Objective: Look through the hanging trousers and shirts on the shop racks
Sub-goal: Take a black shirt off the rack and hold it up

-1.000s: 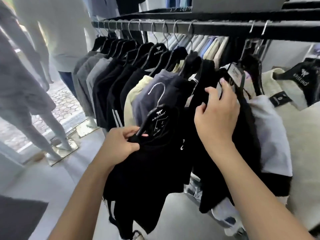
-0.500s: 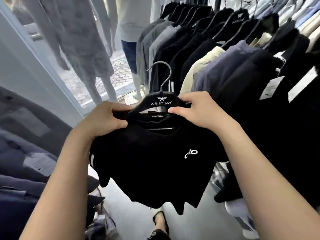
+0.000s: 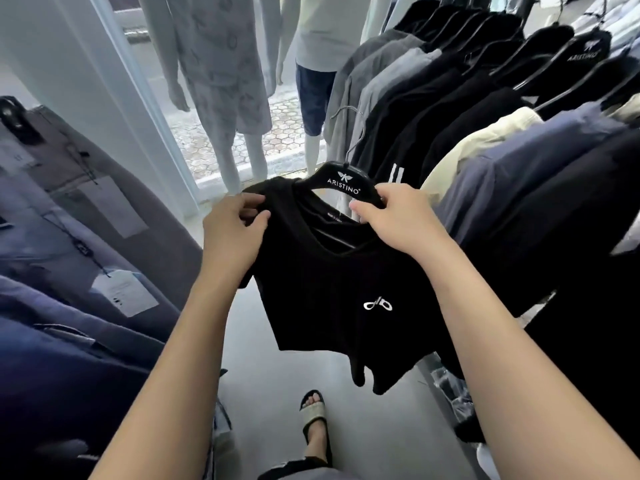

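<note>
Head view, one item per line.

Black shirt (image 3: 332,289): off the rack, held up in mid-air in front of the person, over the floor (image 3: 256,341). Small white logo on the chest. Hem hangs in uneven folds.

Hanger (image 3: 343,181): black, lettered "ARISTINO" in white, metal hook up. It sits inside the shirt's neck.

Left hand (image 3: 232,230): grip closed on the shirt's shoulder, fabric pinched between thumb and curled fingers.

Right hand (image 3: 398,220): grip closed round the hanger's other arm, at the shirt's collar, fingers curled over the top.

Rack shirts (image 3: 450,109): a row on black hangers at right, running away from the camera. Grey ones farthest, then black, one black with white stripes, one cream, then slate-blue and black nearest. The held shirt is just beside the row, in front of the striped one.

Trousers (image 3: 86,237): hanging at left in grey, blue-grey and navy, with white paper tags on strings.

Mannequins (image 3: 225,81): two, standing at the window beyond the held shirt. The left one wears a pale patterned set; the right one wears a pale top and dark blue shorts. Paved ground shows outside the glass.

Foot (image 3: 315,420): the person's, in an open sandal, on the floor below the shirt.
</note>
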A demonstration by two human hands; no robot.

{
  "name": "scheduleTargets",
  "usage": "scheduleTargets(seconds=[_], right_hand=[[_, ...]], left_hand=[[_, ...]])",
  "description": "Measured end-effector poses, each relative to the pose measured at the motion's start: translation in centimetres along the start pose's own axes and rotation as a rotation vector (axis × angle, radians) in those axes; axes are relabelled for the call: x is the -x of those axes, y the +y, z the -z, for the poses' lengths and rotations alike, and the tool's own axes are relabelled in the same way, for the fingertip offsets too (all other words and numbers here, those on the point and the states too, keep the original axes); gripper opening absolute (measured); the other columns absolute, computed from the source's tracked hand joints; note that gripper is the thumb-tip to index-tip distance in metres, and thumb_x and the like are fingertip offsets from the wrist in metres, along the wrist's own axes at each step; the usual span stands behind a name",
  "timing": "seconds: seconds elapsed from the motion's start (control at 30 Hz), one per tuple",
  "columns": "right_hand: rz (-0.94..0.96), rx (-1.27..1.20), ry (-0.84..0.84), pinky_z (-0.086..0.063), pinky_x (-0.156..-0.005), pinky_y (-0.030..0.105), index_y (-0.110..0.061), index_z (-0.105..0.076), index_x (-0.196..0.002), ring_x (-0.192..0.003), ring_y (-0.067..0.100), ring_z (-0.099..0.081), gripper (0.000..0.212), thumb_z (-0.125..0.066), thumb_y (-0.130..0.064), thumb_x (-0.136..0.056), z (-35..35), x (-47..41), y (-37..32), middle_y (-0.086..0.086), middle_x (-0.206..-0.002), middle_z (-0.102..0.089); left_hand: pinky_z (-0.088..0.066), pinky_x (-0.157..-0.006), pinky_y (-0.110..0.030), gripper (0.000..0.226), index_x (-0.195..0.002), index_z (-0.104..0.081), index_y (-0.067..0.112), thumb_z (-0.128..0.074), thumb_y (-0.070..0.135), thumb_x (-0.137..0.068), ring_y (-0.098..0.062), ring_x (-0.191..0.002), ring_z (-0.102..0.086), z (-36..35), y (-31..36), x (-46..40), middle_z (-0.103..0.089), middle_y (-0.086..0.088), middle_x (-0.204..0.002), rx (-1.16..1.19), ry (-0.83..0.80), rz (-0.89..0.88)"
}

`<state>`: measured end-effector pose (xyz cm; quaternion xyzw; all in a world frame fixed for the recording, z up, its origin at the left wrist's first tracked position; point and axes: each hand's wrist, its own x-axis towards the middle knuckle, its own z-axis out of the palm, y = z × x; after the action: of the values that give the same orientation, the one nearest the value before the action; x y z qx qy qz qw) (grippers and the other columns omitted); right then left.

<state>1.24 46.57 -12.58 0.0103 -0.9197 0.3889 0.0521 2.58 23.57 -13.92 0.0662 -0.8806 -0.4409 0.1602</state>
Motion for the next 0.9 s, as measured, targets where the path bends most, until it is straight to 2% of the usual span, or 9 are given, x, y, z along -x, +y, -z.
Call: scheduleTargets(seconds=[0.07,0.17,0.3,0.37,0.43,0.53,0.67,0.77,0.9], right_hand=[[-0.063,-0.011,-0.017,-0.042,-0.057,0.026,0.0,-0.067,-0.092,-0.063,0.014,-0.054,0.044,-0.061,-0.043,-0.092,-0.8,-0.7,-0.4,0.007,-0.074,-0.063],[-0.168,-0.101,-0.051,-0.042,-0.056,0.022,-0.007,-0.072,-0.086,-0.065,0.008,-0.057,0.04,-0.06,-0.044,-0.093,-2.5,-1.0,-1.6,0.002,-0.077,-0.069],[-0.324,-0.571,-0.233,-0.059,-0.085,0.041,-0.008,-0.072,-0.088,-0.079,0.021,-0.07,0.034,-0.066,-0.041,-0.091,-5.7,-0.8,-3.5,0.004,-0.081,-0.072],[-0.388,-0.755,-0.331,-0.056,-0.088,0.039,-0.005,-0.07,-0.102,-0.084,0.023,-0.068,0.035,-0.06,-0.038,-0.095,-6.7,-0.7,-4.6,0.007,-0.086,-0.071],[-0.419,-0.812,-0.39,-0.05,-0.089,0.036,-0.009,-0.07,-0.093,-0.089,0.022,-0.063,0.036,-0.051,-0.039,-0.097,-7.6,-0.7,-5.3,0.005,-0.087,-0.069],[-0.433,-0.806,-0.468,-0.044,-0.103,0.037,-0.007,-0.073,-0.097,-0.109,0.026,-0.063,0.048,-0.046,-0.046,-0.095,-8.8,-0.9,-5.4,0.006,-0.102,-0.074],[-0.43,-0.863,-0.54,-0.042,-0.105,0.036,-0.008,-0.072,-0.112,-0.119,0.023,-0.059,0.054,-0.044,-0.051,-0.094,-9.6,-1.2,-4.9,0.006,-0.119,-0.071],[-0.41,-0.841,-0.606,-0.037,-0.112,0.041,-0.009,-0.069,-0.121,-0.125,0.022,-0.055,0.056,-0.045,-0.052,-0.095,-9.9,-1.1,-4.7,0.002,-0.124,-0.069],[-0.329,-0.81,-0.637,-0.046,-0.106,0.039,-0.014,-0.07,-0.118,-0.115,0.018,-0.064,0.037,-0.059,-0.04,-0.095,-8.2,-0.4,-4.6,-0.001,-0.116,-0.073]], left_hand=[[-0.053,-0.084,-0.018,0.017,-0.101,-0.072,0.029,-0.062,0.021,-0.09,0.0,-0.087,-0.065,-0.9,0.2,0.4,-0.071,0.01,-0.092,0.085,-0.082,0.044],[-0.055,-0.089,-0.031,0.019,-0.099,-0.07,0.032,-0.054,0.022,-0.095,0.002,-0.084,-0.068,-2.3,0.8,0.9,-0.073,0.012,-0.09,0.172,-0.257,0.056],[-0.05,-0.097,-0.039,0.035,-0.084,-0.063,0.048,-0.039,0.028,-0.1,-0.007,-0.099,-0.065,-2.6,1.7,1.4,-0.069,0.014,-0.1,0.193,-0.416,0.125],[-0.05,-0.094,-0.036,0.031,-0.078,-0.064,0.046,-0.044,0.033,-0.098,-0.007,-0.097,-0.063,-2.2,1.7,1.4,-0.068,0.017,-0.094,0.207,-0.43,0.163],[-0.052,-0.09,-0.035,0.018,-0.089,-0.067,0.036,-0.053,0.025,-0.091,-0.01,-0.093,-0.066,-1.8,1.2,1.5,-0.071,0.011,-0.092,0.19,-0.441,0.183],[-0.053,-0.079,-0.035,0.038,-0.108,-0.061,0.026,-0.055,0.005,-0.077,-0.02,-0.085,-0.066,-0.6,-0.3,1.4,-0.07,0.003,-0.095,0.084,-0.452,0.191],[-0.055,-0.082,-0.034,0.051,-0.119,-0.061,0.027,-0.065,0.004,-0.073,-0.015,-0.088,-0.067,0.9,-1.9,1.0,-0.07,0.006,-0.099,0.01,-0.434,0.135],[-0.052,-0.077,-0.031,0.055,-0.111,-0.065,0.034,-0.058,-0.004,-0.071,-0.015,-0.081,-0.065,1.8,-2.6,0.4,-0.071,0.007,-0.089,-0.065,-0.394,0.146],[-0.052,-0.07,-0.028,0.057,-0.092,-0.074,0.037,-0.049,-0.005,-0.062,-0.018,-0.079,-0.069,3.8,-3.0,0.0,-0.075,0.013,-0.081,-0.05,-0.35,0.204]])
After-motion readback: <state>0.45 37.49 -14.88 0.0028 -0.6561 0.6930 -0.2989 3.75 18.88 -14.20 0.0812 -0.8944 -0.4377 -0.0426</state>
